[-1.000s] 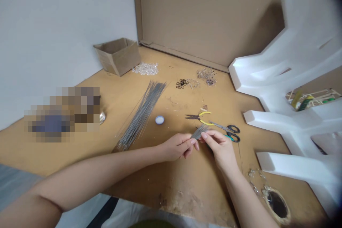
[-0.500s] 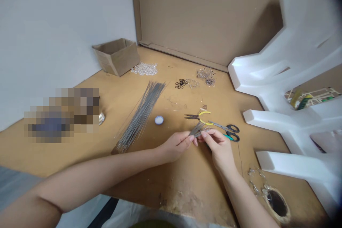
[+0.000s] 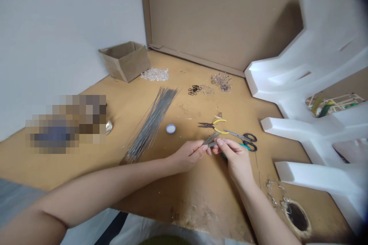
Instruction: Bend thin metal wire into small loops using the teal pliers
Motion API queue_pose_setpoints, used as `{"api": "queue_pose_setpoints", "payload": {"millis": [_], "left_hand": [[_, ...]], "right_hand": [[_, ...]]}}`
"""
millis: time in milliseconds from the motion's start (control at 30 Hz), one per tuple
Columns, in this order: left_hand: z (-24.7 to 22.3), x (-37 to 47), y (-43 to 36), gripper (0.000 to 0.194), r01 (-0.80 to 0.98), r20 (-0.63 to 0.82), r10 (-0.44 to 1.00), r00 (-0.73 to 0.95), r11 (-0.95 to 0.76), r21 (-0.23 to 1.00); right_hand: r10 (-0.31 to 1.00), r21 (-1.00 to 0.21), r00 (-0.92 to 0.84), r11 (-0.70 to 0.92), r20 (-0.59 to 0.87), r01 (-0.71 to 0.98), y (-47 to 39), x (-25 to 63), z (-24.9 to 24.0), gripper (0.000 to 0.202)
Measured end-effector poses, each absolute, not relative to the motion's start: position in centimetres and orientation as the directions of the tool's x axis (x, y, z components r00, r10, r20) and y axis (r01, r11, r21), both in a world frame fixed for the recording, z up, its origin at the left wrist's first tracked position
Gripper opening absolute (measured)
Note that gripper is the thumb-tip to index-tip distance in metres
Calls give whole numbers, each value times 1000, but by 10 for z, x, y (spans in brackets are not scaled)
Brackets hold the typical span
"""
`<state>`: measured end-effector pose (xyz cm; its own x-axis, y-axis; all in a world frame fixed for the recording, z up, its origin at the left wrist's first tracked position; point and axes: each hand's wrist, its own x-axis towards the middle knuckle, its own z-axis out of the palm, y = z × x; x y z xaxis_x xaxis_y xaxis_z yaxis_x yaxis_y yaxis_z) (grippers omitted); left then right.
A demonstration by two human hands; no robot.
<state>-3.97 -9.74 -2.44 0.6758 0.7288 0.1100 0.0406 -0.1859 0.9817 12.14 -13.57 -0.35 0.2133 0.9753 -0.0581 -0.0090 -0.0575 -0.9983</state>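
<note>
My left hand is closed around a small bundle of thin grey wires, whose far ends fan out toward the pliers. My right hand meets it there, thumb and forefinger pinched together at the right side of the same wires. Just beyond both hands lie open pliers with yellow grips and scissors with black finger loops. Part of a teal handle shows beside my right fingers; the rest is hidden. A larger bundle of straight grey wires rests on the table to the left.
A small white-and-blue round cap sits mid-table. Farther back are clear beads, black rings, small metal pieces and a cardboard box. White moulded panels border the right, near a beaded strand and oval frame.
My right fingers have shifted slightly at the wires, and the wire ends look more gathered. More of the teal handle shows under my right hand. The left hand has barely moved.
</note>
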Motion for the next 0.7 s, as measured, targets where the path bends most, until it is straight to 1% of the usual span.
{"api": "queue_pose_setpoints", "payload": {"millis": [233,333,400,467,500,533,567,600,633,700], "left_hand": [[-19,-41,-98,35,74,104,757,646,-197,978],[-16,-42,-95,33,94,94,744,661,-207,974],[-16,-43,-92,33,120,76,740,669,-208,971],[-17,-43,-90,35,143,58,743,667,-203,969],[-18,-44,-89,36,151,49,746,664,-198,969],[-19,-44,-88,37,156,39,748,663,-189,970],[-20,-44,-87,37,158,28,749,663,-176,972],[-21,-44,-87,38,154,20,748,663,-163,975],[-22,-44,-86,39,148,15,747,665,-151,977],[-23,-44,-86,39,127,15,745,667,-133,983]], "right_hand": [[971,-999,233,-41,-48,-32,-138,118,-6,15],[978,-997,193,-75,-78,-22,-135,121,-5,19],[987,-993,140,-92,-80,81,-133,129,0,26],[991,-951,130,-54,-14,305,-134,143,6,36],[984,-886,162,-7,77,463,-136,151,8,40],[980,-771,142,19,141,637,-139,159,10,46],[977,-622,93,49,194,781,-143,167,11,52],[979,-481,30,72,201,874,-147,174,10,60],[983,-362,-23,90,184,928,-152,180,9,66],[990,-197,-101,119,100,973,-161,186,5,71]]}}
